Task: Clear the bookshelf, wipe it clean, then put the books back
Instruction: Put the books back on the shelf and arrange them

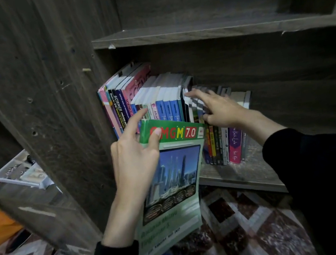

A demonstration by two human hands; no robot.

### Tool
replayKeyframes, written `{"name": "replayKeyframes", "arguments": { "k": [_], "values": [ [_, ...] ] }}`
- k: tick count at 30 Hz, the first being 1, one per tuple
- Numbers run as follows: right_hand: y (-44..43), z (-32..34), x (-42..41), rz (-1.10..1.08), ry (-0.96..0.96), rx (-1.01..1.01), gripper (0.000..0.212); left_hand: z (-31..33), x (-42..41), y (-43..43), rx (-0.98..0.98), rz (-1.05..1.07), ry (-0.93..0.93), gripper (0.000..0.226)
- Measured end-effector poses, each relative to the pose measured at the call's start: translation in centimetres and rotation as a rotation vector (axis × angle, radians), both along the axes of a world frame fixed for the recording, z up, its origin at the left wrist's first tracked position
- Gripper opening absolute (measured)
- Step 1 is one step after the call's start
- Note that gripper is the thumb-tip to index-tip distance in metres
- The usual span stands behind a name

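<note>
Left hand [135,160] grips the green book [171,183]: thumb pressed on the front cover near the top edge, index finger sticking out straight toward the row, other fingers hidden behind it. The book sits out in front of the shelf [245,172], not on it. Its long axis runs roughly upright, leaning right, with the top edge just in front of the blue spines [167,110].

Right hand [221,110] holds nothing. Its fingers [196,94] are spread and laid across the book tops, index tip on the dark book [187,85] at the right end of the tall row. The short books [228,142] stand under its palm.

Key relation: the shelved books lie straight ahead of and below the right fingertips, spines facing out and standing upright. The right hand is the nearer, free hand; the left is occupied.

Can't tell whether the green book is going in or out. Either way the right hand makes the next move on the row: tip a book out, or open a gap.
</note>
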State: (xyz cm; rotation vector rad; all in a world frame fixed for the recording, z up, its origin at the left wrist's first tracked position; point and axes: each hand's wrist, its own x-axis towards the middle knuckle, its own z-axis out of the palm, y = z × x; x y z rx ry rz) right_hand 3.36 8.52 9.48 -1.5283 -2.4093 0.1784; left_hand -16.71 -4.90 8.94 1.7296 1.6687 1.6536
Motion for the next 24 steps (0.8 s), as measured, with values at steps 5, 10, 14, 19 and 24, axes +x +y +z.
{"name": "replayKeyframes", "arguments": {
  "k": [5,10,14,19,24],
  "values": [
    [-0.3,-0.3,0.5,0.016,0.008,0.026,0.075,3.9,-0.8,-0.8,0.127,0.069,0.063,0.034],
    [0.0,-0.8,0.5,0.020,-0.007,0.032,0.075,6.9,-1.8,-0.8,0.150,0.052,-0.019,0.031],
    [0.3,-1.1,0.5,0.005,-0.017,0.047,0.071,7.7,-2.2,1.1,0.083,0.014,-0.092,0.029],
    [0.3,-1.1,0.6,0.010,0.002,0.029,0.079,7.2,-2.5,2.0,0.049,0.144,-0.030,0.027],
    [0.8,-1.5,0.5,0.023,0.021,0.018,0.083,6.2,-1.4,0.7,0.136,0.279,0.132,0.025]
  ]
}}
